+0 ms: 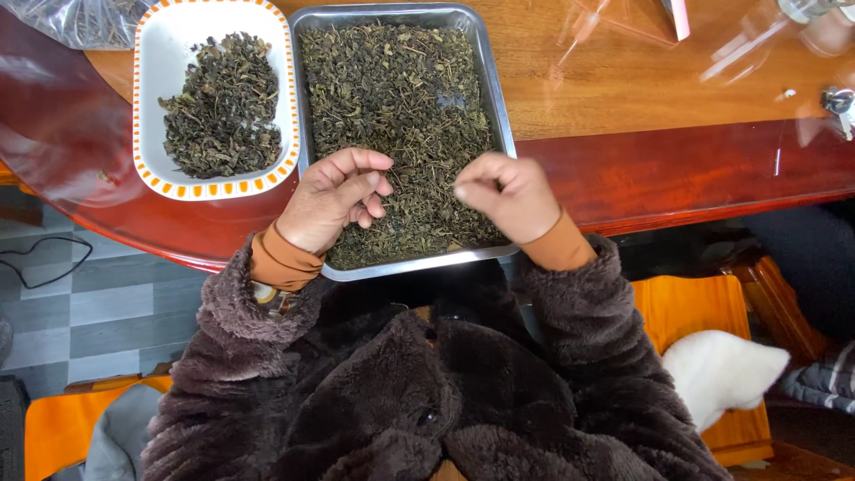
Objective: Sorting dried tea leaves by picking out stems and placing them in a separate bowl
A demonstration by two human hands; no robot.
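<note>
Head view, looking straight down: I take the metal tray (495,105) of dried green leaves (396,98) as my landmark. It lies on the reddish wooden worktop (677,169), its near edge jutting past the worktop's rim toward the body.

Over the tray's near left part I see the left hand (331,200), wrist bent and back of the hand turned up, an orange cuff and a brown fleece sleeve (236,312) behind it. Its fingers (370,187) curl loosely inward with the thumb laid across them; whether they grip any leaf I cannot tell.

Over the tray's near right part is the right hand (512,196), forearm coming in at a slant from the lower right. Its fingers (470,191) are pinched together at the tips, closed on something small that I cannot make out. The two hands stay apart, leaves showing between them.

Just left of the tray, touching its side, sits a white dish with an orange-patterned rim (151,98), holding a darker heap of leaves (223,107).
</note>
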